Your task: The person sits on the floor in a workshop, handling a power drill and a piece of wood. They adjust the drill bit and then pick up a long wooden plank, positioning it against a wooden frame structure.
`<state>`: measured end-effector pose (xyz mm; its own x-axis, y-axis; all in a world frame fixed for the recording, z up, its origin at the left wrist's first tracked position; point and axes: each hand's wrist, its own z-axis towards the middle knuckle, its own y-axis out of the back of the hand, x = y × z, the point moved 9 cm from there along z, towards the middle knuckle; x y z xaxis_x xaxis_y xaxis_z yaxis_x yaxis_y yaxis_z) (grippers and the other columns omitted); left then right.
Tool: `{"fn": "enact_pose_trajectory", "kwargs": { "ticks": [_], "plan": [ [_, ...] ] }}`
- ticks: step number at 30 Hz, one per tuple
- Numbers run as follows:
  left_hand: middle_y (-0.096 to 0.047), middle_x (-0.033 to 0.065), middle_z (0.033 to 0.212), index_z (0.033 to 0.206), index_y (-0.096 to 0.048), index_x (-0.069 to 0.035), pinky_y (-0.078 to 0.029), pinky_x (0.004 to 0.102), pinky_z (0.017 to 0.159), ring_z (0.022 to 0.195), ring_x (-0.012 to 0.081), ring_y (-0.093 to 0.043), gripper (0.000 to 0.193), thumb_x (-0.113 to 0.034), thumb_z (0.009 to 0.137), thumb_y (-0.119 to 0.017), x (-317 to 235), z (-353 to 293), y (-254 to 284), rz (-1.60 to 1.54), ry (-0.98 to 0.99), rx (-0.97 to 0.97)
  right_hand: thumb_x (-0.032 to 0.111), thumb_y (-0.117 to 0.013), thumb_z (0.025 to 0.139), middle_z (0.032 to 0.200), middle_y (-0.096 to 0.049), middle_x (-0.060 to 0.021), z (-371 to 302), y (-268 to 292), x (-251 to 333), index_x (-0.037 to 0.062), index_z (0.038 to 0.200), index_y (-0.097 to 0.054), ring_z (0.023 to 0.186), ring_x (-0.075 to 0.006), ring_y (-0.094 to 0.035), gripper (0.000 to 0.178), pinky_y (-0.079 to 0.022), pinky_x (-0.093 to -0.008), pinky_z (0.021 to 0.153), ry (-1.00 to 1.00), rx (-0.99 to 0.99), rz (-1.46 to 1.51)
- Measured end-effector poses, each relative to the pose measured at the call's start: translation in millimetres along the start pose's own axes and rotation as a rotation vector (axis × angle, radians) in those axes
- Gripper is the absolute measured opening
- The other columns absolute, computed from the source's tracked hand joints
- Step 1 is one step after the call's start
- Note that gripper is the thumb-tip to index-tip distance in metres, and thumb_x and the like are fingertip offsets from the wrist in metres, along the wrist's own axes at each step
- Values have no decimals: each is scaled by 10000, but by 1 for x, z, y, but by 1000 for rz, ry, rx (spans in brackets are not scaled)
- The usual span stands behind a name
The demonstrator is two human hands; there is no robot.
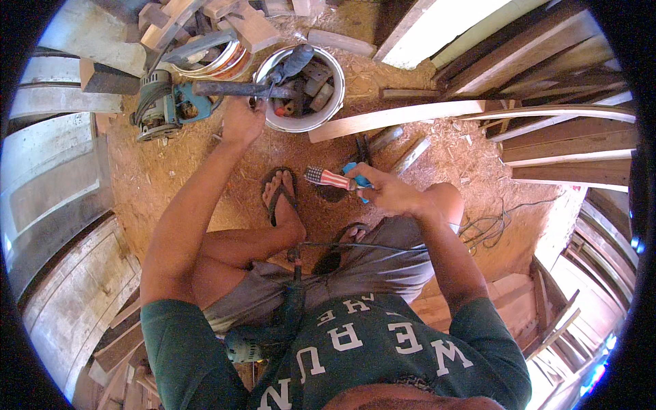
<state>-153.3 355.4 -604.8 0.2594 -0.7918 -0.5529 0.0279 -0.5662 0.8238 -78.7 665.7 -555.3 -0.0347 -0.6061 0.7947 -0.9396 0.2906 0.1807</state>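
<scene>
My right hand point(389, 190) is closed round a tool with a striped, star-patterned handle point(329, 178) and bright blue parts point(358, 175). It is held above the floor, over my feet; its working end is hidden in my grip. My left hand point(244, 123) reaches to the left rim of a white bucket point(272, 123), its fingers curled just under a dark bar-like handle point(229, 89) that juts out over the rim. What those fingers hold is hard to make out. Inside the bucket lie several dark tools and blocks point(318, 87). A dark rounded grip point(298, 60) sticks up from it.
A blue-and-grey circular saw point(160, 109) stands left of the bucket. Behind it are wood offcuts point(253, 27) and another bucket point(229, 61). A green power drill point(292, 307) rests at my lap. Long boards point(410, 117) lie at right, near a coiled cord point(486, 229). Sawdust covers the floor.
</scene>
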Motion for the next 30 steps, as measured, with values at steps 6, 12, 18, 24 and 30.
{"fn": "enact_pose_trajectory", "kwargs": {
  "ticks": [6, 12, 18, 24, 30],
  "plan": [
    [-653, 304, 1067, 1083, -678, -5, -498, 509, 903, 990, 470, -629, 315, -215, 850, -657, -22, 0, 9, -12, 53, 76, 113, -592, 888, 1184, -567, -252, 49, -35, -57, 121, 1313, -491, 1043, -425, -610, 438, -496, -520, 887, -225, -34, -510],
    [-643, 301, 1114, 1113, -665, -2, -487, 510, 929, 1044, 469, -611, 330, -212, 859, -661, -16, -8, 16, -43, 193, 91, 117, -562, 878, 1050, -624, -264, 59, 38, 89, 45, 1173, -594, 999, -421, -627, 306, -527, -509, 829, -6, -320, -464],
    [-626, 302, 1163, 1140, -635, 18, -475, 498, 969, 1108, 469, -585, 341, -180, 864, -668, -22, 0, 14, -84, 149, 78, 96, -576, 872, 1117, -691, -188, 192, 75, 59, 0, 1012, -722, 1059, -329, -675, 224, -559, -429, 867, -221, -311, -918],
    [-646, 289, 1128, 1128, -638, 22, -493, 503, 936, 1058, 460, -615, 334, -179, 864, -674, 7, 2, -3, -183, 136, 41, 118, -643, 868, 1122, -715, -166, 194, 85, 80, 44, 1011, -747, 1066, -306, -694, 192, -576, -393, 840, -312, -242, -982],
    [-668, 284, 1072, 1157, -635, 14, -496, 507, 929, 1042, 455, -632, 361, -191, 863, -678, -4, 0, 2, -147, 88, 111, 143, -696, 834, 1021, -722, -179, 102, 110, 128, 48, 989, -738, 958, -343, -703, 186, -573, -422, 782, -187, -451, -857]
  ]
}}
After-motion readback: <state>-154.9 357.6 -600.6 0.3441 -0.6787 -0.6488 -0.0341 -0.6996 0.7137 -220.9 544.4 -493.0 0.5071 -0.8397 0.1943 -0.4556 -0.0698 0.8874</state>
